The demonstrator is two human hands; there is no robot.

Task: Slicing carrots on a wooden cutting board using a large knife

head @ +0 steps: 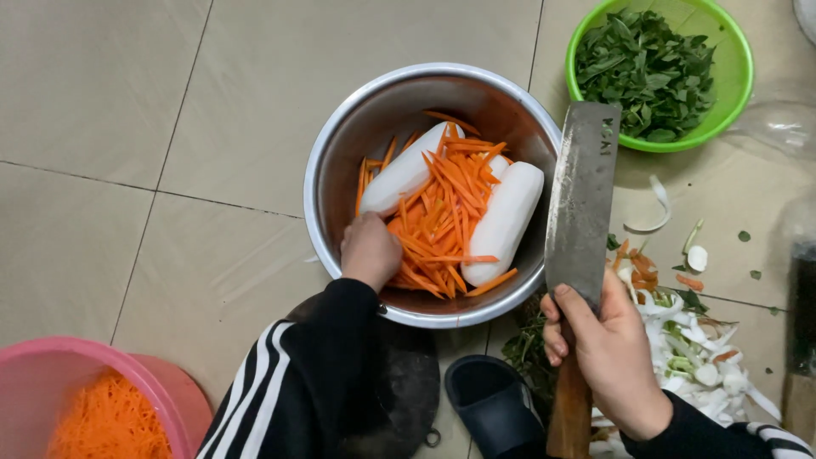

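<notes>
Carrot strips [442, 212] are lying heaped in a steel bowl [340, 144] on the tiled floor, between two peeled white radishes [506, 223]. My left hand [370, 251] is reaching into the bowl, fingers curled together on the strips. My right hand [608, 357] is gripping a cleaver [582, 195], fingers clamped around its wooden handle, blade pointing away beside the bowl.

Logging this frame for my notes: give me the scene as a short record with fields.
Setting: tiled floor, seen from above
Left hand: inside steel bowl, on carrot strips
Right hand: grips cleaver by its wooden handle, blade pointing away
In bowl: two peeled white radishes among the carrot strips
Nearby: green bowl of leaves; pink basin of shredded carrot; vegetable peelings; dark slipper
</notes>
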